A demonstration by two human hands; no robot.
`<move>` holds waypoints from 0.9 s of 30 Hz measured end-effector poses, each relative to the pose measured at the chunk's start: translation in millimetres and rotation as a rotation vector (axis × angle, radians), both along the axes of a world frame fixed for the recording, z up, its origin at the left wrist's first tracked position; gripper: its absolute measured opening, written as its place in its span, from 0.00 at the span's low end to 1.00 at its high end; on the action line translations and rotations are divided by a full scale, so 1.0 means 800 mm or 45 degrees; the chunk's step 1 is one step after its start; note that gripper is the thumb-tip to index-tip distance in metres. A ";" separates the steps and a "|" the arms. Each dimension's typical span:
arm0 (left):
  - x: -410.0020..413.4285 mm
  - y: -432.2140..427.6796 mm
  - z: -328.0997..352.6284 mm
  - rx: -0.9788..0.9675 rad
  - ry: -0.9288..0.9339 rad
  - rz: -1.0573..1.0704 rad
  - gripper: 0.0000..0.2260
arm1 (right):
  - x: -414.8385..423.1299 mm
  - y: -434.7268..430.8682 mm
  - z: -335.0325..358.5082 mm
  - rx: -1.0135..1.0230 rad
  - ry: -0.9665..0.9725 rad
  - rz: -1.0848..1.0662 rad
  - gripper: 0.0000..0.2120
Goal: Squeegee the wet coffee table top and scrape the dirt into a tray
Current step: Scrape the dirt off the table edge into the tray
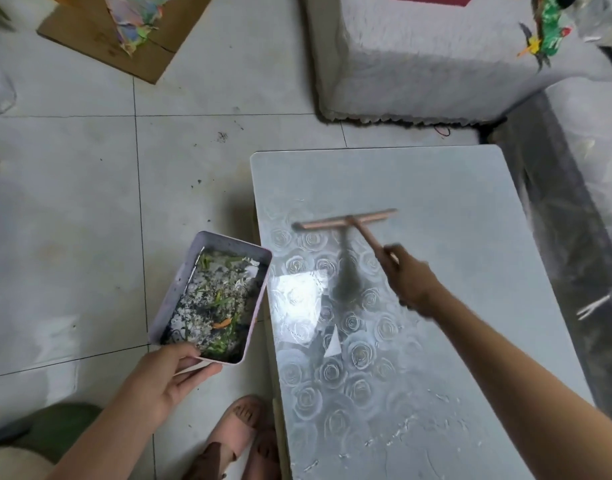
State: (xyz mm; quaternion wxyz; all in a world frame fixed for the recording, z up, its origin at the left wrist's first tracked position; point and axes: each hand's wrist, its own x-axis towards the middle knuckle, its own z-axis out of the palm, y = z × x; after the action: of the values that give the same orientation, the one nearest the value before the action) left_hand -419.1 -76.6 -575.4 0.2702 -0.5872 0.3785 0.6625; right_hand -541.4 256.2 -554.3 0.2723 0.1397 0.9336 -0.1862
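The squeegee (346,221) is seen over the table (453,237), toward the top's 10 o'clock part, its pinkish crossbar lying across the width and its handle slanting back toward 4 o'clock. The handle's end is grasped by the right hand (410,280), whose fingers (392,258) are clenched round it. Both are motion-blurred, so whether the blade touches the top cannot be told. A dark shadow is cast on the glossy top just below the crossbar.

The tray (174,292), a pale lilac rectangle, is held tilted just beside the table's 9 o'clock edge, above the floor (72,202). It is gripped at its near short end by the left hand (169,372), the thumb laid over the rim and the fingers (200,370) curled beneath. Wet grey dirt (214,306) with green scraps and one orange bit is held inside it.

A rose pattern and a bright glare are shown on the table's left half; streaks of water (401,431) lie toward 6 o'clock. The far half is bare.

Dark specks (222,136) are scattered on the tiles at 11 o'clock of the table. A white fleecy-covered seat (418,64) stands close beyond the 12 o'clock edge, cardboard (100,39) lies at far 10 o'clock, and sandalled feet (238,431) are planted by the 7 o'clock corner. Open tiled floor is left at 9 o'clock; a dark narrow strip runs along 3 o'clock.
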 end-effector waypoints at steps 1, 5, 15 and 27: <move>0.001 0.005 0.000 0.005 -0.001 -0.004 0.13 | 0.037 0.011 0.000 -0.019 -0.004 -0.009 0.14; -0.001 0.022 0.010 -0.005 -0.011 -0.027 0.12 | 0.176 0.044 0.024 0.021 -0.120 -0.005 0.14; -0.009 0.073 0.033 0.015 0.048 -0.102 0.11 | 0.000 0.089 0.038 0.003 0.105 -0.200 0.17; 0.008 0.124 0.071 0.026 0.131 -0.282 0.05 | 0.289 0.155 0.022 -0.018 -0.073 -0.193 0.17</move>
State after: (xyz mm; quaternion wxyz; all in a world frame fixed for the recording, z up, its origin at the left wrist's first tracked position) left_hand -413.0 22.9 -518.8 0.3278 -0.5043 0.4476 0.6617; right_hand -310.3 380.3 -536.8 0.2851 0.2132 0.9109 -0.2089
